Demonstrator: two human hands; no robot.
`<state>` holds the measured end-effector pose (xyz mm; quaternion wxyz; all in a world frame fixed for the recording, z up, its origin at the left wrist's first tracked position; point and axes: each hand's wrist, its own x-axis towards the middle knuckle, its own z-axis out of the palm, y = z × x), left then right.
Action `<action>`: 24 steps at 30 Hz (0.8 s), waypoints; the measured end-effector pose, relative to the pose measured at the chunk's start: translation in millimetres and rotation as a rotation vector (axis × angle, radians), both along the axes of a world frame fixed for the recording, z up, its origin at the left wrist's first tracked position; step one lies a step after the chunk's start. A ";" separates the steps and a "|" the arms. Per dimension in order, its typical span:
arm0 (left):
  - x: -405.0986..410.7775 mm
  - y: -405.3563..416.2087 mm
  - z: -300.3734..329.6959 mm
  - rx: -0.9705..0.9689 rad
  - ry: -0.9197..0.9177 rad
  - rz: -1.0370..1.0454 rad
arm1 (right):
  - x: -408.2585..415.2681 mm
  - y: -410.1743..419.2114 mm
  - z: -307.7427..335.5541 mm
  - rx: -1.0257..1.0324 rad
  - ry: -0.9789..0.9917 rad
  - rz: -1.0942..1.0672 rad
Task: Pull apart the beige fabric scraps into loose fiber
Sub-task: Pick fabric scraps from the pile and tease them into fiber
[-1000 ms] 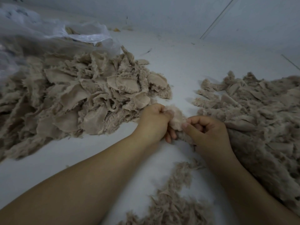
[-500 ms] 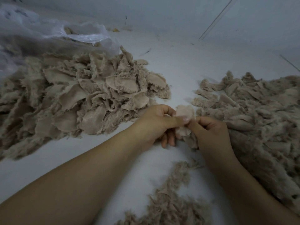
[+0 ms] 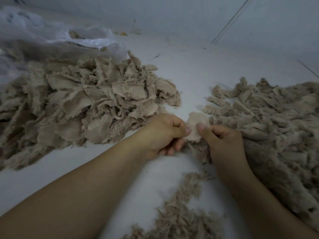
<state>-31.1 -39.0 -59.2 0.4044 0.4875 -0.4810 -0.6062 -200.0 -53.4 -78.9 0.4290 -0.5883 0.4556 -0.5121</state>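
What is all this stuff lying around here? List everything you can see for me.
scrap in hand: one, pale beige, centre, pinched between both thumbs and fingers.
scrap pile: one large heap, beige, left, spilling from the bag.
plastic bag: one, clear, upper left, partly over the scrap pile.
pulled pile: one large heap, beige, right, beside the right hand.
loose fiber: one scattered trail, beige, bottom centre between the forearms.
work surface: one, white, beneath everything.
small bit: one, yellowish, far back by the wall; too small to identify.
left hand: one, grips the scrap's left edge.
right hand: one, grips the scrap's right edge.
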 end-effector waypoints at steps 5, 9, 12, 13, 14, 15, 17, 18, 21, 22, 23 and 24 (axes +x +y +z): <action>0.8 -6.9 4.8 -0.078 0.561 0.351 | 3.3 -0.8 1.8 0.042 0.005 -0.072; -5.6 -8.1 -7.4 -0.198 0.044 0.279 | 4.1 -0.3 3.4 0.034 0.037 -0.080; -8.5 -7.7 -9.6 -0.376 -0.586 -0.027 | 3.6 -0.7 2.1 0.015 0.037 -0.068; -10.6 -7.0 -8.7 -0.434 -0.688 -0.072 | 3.5 -0.6 1.8 0.010 0.033 -0.070; -13.2 -6.3 -8.4 -0.481 -0.759 -0.075 | 3.4 -0.4 2.3 0.008 0.033 -0.071; -15.8 -6.0 -9.2 -0.514 -0.799 -0.058 | 3.2 -0.2 3.0 0.005 0.041 -0.067; -21.9 -4.8 -12.6 -0.562 -0.854 -0.037 | 4.4 -0.4 3.4 0.000 0.050 -0.042; -24.4 -4.0 -14.6 -0.585 -0.875 -0.027 | 4.9 -0.5 3.1 0.003 0.042 -0.024; -23.1 -5.4 -19.3 -0.606 -0.735 0.124 | 4.4 -0.9 -0.1 0.025 0.025 0.022; -21.1 -5.9 -19.4 -0.563 -0.631 0.193 | 3.9 -1.7 -1.6 0.023 0.052 0.032; -19.0 -6.1 -18.7 -0.505 -0.516 0.245 | 3.6 -2.2 -2.4 0.016 0.100 0.035; -17.3 -6.4 -17.9 -0.450 -0.408 0.274 | 3.5 -2.8 -3.0 0.008 0.154 0.036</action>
